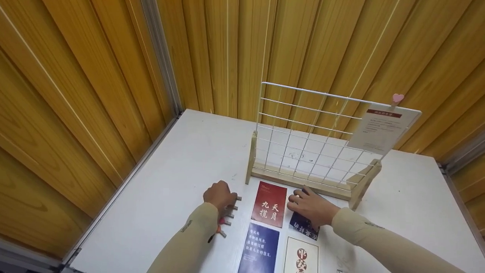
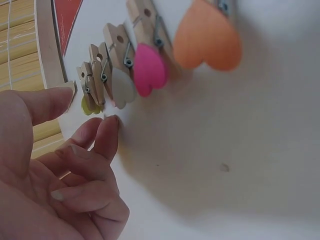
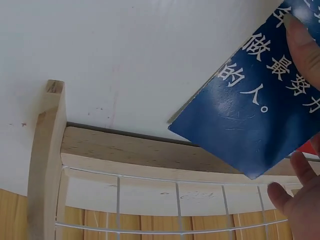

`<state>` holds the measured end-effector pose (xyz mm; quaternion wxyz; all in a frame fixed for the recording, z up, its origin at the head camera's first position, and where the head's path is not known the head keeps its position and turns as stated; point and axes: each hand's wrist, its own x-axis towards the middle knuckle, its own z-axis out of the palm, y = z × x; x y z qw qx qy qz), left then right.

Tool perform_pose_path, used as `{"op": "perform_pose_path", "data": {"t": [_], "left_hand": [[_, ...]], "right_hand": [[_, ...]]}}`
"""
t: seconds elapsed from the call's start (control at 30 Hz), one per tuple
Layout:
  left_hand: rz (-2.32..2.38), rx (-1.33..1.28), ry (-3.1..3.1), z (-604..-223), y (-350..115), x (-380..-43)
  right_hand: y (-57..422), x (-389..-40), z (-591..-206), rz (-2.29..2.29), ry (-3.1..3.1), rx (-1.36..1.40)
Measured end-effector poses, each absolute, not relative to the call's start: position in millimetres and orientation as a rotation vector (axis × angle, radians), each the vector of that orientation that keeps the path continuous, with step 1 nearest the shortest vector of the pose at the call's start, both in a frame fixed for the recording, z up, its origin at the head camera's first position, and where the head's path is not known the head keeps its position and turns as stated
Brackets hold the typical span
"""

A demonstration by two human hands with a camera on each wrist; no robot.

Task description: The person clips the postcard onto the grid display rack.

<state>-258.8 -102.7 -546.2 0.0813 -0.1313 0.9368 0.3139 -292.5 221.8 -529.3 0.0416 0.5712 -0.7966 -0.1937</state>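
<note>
My left hand is at the upper end of a row of wooden clothespins with coloured hearts. In the left wrist view its thumb and fingertips stand apart, close to the clothespin with the yellow heart. Beside that one lie clothespins with a white heart, a pink heart and an orange heart. My right hand holds a dark blue card with white writing. The thumb lies over the card's face, while other fingers show past its far edge. Part of the card is hidden.
A white wire grid rack stands on a wooden base behind the cards. A pink heart clothespin fixes a white card at its upper right. A red card, a blue card and a cream card lie on the table.
</note>
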Motion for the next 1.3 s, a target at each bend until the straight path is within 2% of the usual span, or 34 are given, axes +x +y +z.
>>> {"op": "perform_pose_path", "data": {"t": [0.33,0.8,1.3], "left_hand": [[0.888,-0.450,2.819,-545,-100,-259],[0.952,-0.491,2.756,-546,-95,-264],[1.171,-0.536,2.705,-550,-99,-266]], "right_hand": [[238,-292,-529,-0.405,-2.408,1.695],[251,-296,-512,-0.103,-2.689,1.464],[254,-303,-498,0.047,-2.699,1.430]]}}
